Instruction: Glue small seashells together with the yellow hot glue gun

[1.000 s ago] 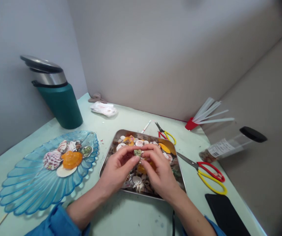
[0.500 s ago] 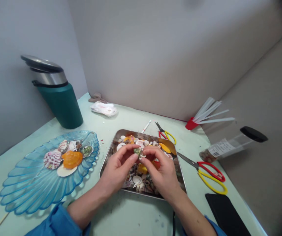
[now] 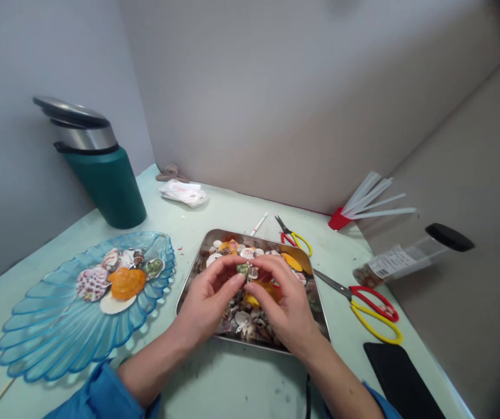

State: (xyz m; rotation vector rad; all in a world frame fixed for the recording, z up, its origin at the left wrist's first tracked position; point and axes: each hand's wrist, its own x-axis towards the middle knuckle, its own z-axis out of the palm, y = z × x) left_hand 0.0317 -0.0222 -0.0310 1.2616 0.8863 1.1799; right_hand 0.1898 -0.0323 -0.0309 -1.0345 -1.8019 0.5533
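Note:
Both my hands hover over a metal tray [image 3: 192, 278] filled with several mixed seashells. My left hand [image 3: 208, 301] and my right hand [image 3: 285, 308] meet fingertip to fingertip, pinching a small green-speckled shell [image 3: 244, 269] between them. Both hands are closed on it. To the left lies a blue shell-shaped glass dish [image 3: 57, 331] holding an orange shell [image 3: 126, 283], a pink-spotted shell [image 3: 91, 283] and a few others.
A green flask [image 3: 101, 174] stands at the back left. Small scissors [image 3: 294, 237] and large red-yellow scissors [image 3: 365, 305] lie right of the tray. A lying clear jar [image 3: 411, 255], glue sticks [image 3: 374, 201], a black phone [image 3: 400, 381] and crumpled tissue [image 3: 184, 192] are around.
My hands stay together over the tray; the fingers have turned the small green shell slightly and the right hand has shifted a little.

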